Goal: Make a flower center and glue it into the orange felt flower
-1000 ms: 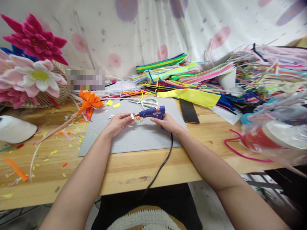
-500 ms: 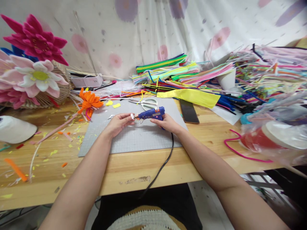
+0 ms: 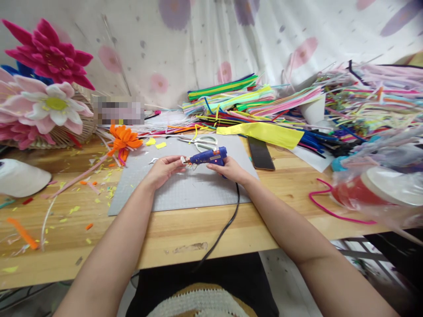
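Observation:
My right hand (image 3: pixel 228 169) is wrapped round the handle of a blue glue gun (image 3: pixel 209 157), whose nozzle points left. Between the fingertips of my left hand (image 3: pixel 164 171) is a small white piece (image 3: pixel 183 160), right at the nozzle tip. Both hands are above a grey cutting mat (image 3: pixel 185 198). Scissors with pale handles (image 3: pixel 205 141) lie on the mat just behind the glue gun. A black cord (image 3: pixel 228 224) runs from the gun over the table's front edge.
An orange fuzzy flower (image 3: pixel 123 141) lies left of the mat among scraps. A phone (image 3: pixel 261 154) is to the right. Piles of coloured pipe cleaners (image 3: pixel 228 88) line the back. Large fuzzy flowers (image 3: pixel 54 105) and a white spool (image 3: pixel 23 178) stand left.

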`<state>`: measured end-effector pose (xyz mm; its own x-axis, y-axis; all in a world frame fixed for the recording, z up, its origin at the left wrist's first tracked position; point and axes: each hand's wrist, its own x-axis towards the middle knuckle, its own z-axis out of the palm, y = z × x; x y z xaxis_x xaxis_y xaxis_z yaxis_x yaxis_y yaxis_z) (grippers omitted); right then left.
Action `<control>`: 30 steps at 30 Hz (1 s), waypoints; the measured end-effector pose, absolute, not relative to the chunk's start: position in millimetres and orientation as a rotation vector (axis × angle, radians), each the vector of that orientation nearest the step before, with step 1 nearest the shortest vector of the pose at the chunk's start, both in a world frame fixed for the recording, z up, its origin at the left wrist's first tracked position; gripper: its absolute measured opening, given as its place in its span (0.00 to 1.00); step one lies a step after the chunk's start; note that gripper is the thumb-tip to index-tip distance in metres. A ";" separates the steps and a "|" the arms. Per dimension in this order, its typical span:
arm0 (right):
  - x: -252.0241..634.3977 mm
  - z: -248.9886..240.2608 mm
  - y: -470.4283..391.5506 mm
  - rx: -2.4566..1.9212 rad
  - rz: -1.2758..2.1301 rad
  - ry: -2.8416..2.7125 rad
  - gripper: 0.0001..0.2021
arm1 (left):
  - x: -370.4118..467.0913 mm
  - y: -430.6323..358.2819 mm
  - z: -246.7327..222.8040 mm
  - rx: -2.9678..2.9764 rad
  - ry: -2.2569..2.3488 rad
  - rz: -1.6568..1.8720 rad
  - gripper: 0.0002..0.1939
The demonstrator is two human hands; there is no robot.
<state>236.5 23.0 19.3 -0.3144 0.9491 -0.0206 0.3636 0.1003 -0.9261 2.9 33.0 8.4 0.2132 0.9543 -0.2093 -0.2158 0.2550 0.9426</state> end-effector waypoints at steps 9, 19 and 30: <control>237.8 17.1 25.6 -1.349 1.185 -1.707 0.20 | 3.1 32.9 8.2 0.982 1.005 0.975 0.19; 233.8 17.9 24.5 -1.250 1.188 -1.737 0.20 | 3.9 31.8 9.0 0.983 1.005 0.976 0.21; 237.8 19.1 24.9 -1.281 1.187 -1.760 0.21 | 3.9 31.7 7.6 0.999 1.020 0.982 0.21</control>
<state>237.8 24.9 19.1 -0.3113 0.9503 -0.0064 0.3621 0.1124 -0.9254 3.9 31.7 7.6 0.2246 0.9535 -0.2012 -0.1655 0.2408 0.9564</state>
